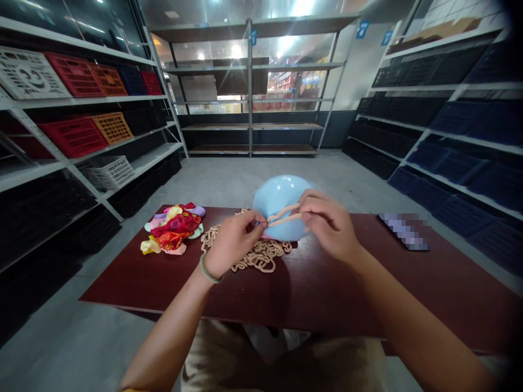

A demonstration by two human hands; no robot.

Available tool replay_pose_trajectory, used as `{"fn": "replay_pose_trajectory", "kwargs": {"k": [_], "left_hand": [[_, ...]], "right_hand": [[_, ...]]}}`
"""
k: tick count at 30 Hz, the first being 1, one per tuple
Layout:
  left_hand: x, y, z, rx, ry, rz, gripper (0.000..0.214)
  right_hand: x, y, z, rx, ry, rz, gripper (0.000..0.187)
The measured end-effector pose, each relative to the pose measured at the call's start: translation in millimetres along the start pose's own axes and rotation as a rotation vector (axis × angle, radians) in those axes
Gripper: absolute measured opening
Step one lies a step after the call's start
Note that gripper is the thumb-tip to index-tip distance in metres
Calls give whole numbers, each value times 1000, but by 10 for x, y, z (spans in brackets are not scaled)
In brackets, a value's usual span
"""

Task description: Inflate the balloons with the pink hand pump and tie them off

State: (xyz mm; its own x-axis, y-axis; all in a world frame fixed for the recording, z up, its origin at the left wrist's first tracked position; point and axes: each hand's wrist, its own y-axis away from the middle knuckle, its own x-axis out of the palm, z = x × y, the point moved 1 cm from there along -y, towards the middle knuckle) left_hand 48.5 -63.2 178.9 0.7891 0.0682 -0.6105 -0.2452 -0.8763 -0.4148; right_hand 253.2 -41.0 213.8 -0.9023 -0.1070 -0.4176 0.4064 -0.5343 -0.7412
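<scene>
A light blue inflated balloon (278,202) hovers just above the dark red table (327,288). My left hand (232,239) pinches the balloon's neck and one end of a tan rubber band (284,216). My right hand (327,223) pulls the other end, so the band is stretched between both hands in front of the balloon. Under the hands lies a pile of tan rubber bands (255,253). A heap of flat coloured balloons (174,227) lies to the left of it.
A blurred flat object (404,231) lies at the table's right. Metal shelves with red, orange and white crates (73,133) stand on the left, dark blue bins (461,125) on the right, and a bare shelf rack (251,87) stands at the back across a grey floor.
</scene>
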Motion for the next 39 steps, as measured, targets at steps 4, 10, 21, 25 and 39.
{"fn": "replay_pose_trajectory", "kwargs": {"k": [4, 10, 21, 25, 39], "left_hand": [[-5, -13, -84, 69, -69, 11, 10], [75, 30, -47, 109, 189, -68, 11], [43, 101, 26, -94, 387, -57, 28], [5, 79, 63, -216, 561, 207, 40], [-15, 86, 41, -352, 798, 365, 13]], "right_hand": [[37, -115, 147, -27, 122, 169, 21], [98, -69, -106, 308, -248, -131, 25], [-101, 44, -297, -39, 110, -121, 25], [-189, 8, -306, -363, 571, 75, 17], [-164, -49, -375, -291, 623, 243, 15]]}}
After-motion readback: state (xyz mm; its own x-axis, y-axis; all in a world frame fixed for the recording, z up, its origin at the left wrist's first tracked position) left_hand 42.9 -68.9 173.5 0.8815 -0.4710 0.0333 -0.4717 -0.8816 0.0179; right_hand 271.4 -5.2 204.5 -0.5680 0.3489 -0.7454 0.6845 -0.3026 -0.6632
